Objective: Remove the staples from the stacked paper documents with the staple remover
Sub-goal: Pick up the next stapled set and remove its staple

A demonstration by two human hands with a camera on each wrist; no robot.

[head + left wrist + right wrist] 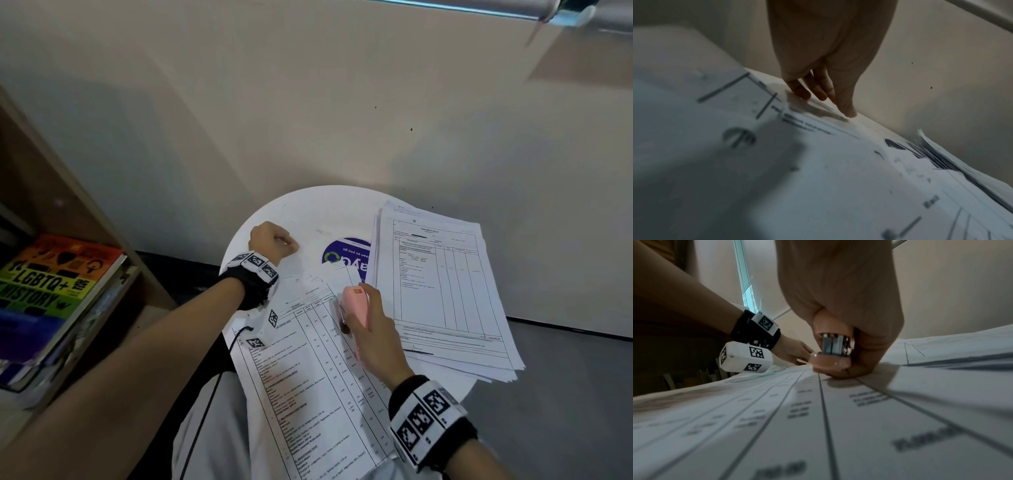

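Observation:
A printed document [308,377] lies across the round white table [318,205] and hangs over its near edge. My right hand [375,330] grips a pink staple remover [358,305] and rests it on that document near its top. In the right wrist view, the remover's metal jaws [833,345] show inside my curled fingers [869,353]. My left hand [274,241] is at the far left of the table, its fingertips [847,112] touching down at the document's top edge [818,123]. I cannot make out a staple.
A fanned stack of papers [442,291] covers the table's right side and overhangs the rim. A blue round sticker [349,251] shows between the stack and the document. A wooden shelf with books [61,274] stands left. The wall is close behind.

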